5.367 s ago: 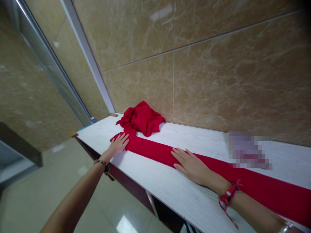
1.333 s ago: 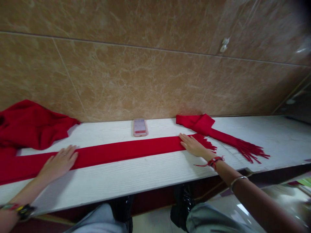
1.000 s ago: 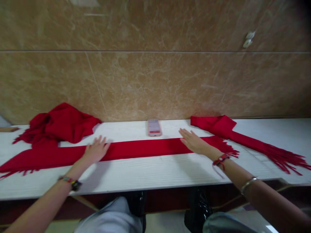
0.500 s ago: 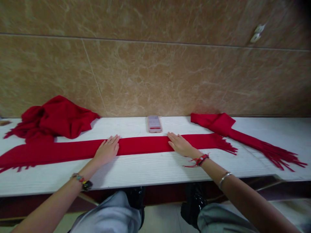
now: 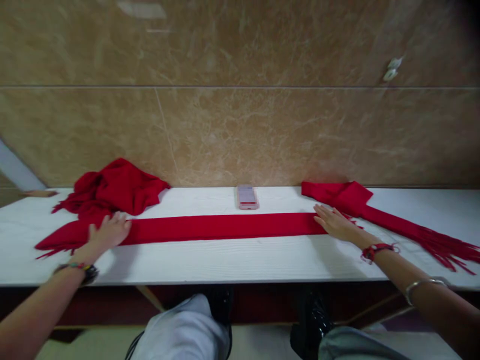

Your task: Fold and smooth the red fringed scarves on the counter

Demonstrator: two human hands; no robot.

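Observation:
A red scarf (image 5: pixel 225 227) lies stretched out in a long flat strip across the white table. My left hand (image 5: pixel 110 232) rests on its left part, fingers extended, beside a fringed end that spreads wider. On the scarf's right end lies my right hand (image 5: pixel 335 222), flat with fingers stretched, partly covering the fringe there. Behind the left hand, a crumpled heap of red cloth (image 5: pixel 122 187) touches the strip. To the right, a second red scarf (image 5: pixel 352 197) is folded over itself, its long fringe trailing toward the right edge.
A phone (image 5: pixel 247 196) lies at the back of the white table (image 5: pixel 232 262), near the brown marbled wall (image 5: pixel 240 135). A small brown object (image 5: pixel 40 193) sits at the far left corner. My knees and black shoes are below the front edge.
Both hands have slid apart along the scarf, the left toward the left end and the right onto the right fringe. The view has shifted slightly.

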